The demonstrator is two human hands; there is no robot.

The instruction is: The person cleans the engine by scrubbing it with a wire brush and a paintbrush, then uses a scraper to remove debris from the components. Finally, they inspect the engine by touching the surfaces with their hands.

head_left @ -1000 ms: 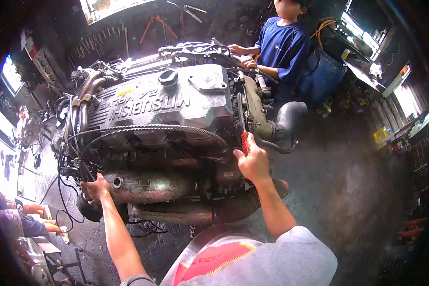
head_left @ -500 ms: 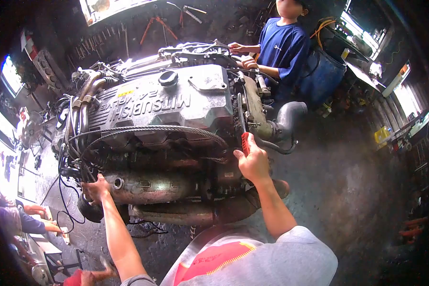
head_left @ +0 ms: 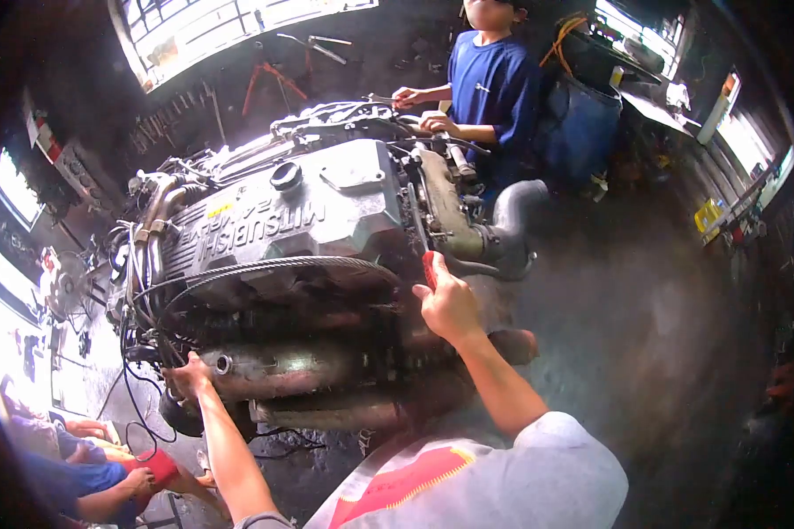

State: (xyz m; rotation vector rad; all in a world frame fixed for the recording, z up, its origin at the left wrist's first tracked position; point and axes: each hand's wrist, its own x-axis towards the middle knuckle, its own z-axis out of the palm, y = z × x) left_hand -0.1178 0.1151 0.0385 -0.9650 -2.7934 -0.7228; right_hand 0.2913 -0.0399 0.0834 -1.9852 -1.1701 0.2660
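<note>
A large engine (head_left: 353, 207) with raised MITSUBISHI lettering and a round black filler cap (head_left: 285, 176) fills the middle of the head view. My right hand (head_left: 450, 304) is closed around the red handle of a tool (head_left: 430, 267). The tool's long, thin dark shaft points up along the engine's right end; its tip is hard to make out. At the lower left, my left hand (head_left: 188, 377) grips the end of a thick metal pipe (head_left: 278, 366) on the engine's near side, with some fingers hidden. A steel wire rope (head_left: 309, 263) loops across the engine's front.
A co-worker in a blue shirt (head_left: 494, 88) has both hands at the engine's far right corner. Behind stands a blue drum (head_left: 582, 123). Other people's arms (head_left: 106, 494) show at the lower left. Loose black cables (head_left: 137, 414) hang near my left hand. Tools hang on the back wall.
The view has shifted, so the engine appears further left and slightly lower. Both my hands keep their holds. At the lower left, another person's blue sleeve and arm have come further into view.
</note>
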